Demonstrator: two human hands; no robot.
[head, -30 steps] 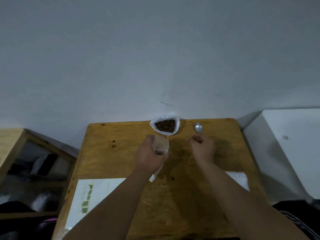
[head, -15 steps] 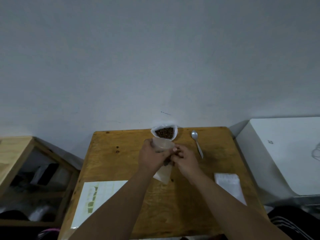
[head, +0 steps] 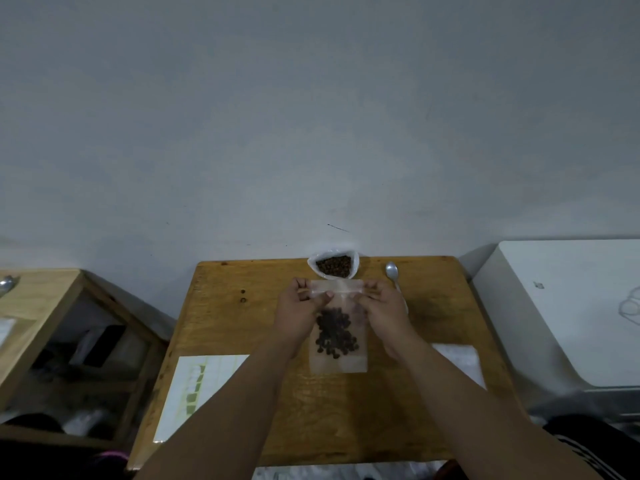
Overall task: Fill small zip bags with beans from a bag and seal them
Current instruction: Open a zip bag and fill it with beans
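Observation:
A small clear zip bag [head: 341, 362] with dark beans in its middle lies flat on the wooden table [head: 242, 327]. My left hand [head: 298, 315] pinches the left end of its top strip, and my right hand [head: 384, 310] pinches the right end. Behind them, at the table's far edge, stands an open white bag of beans [head: 334, 265]. A metal spoon [head: 392, 273] lies to its right, its handle partly hidden by my right hand.
A sheet with green marks [head: 197, 386] lies at the near left of the table. A stack of empty zip bags [head: 460, 362] lies at the right, partly under my forearm. A white appliance [head: 568, 313] stands to the right, a wooden shelf [head: 38, 306] to the left.
My right hand let go of the spoon and joined my left hand at the small bag. The bag went from upright in my left hand to flat on the table, held at both top corners.

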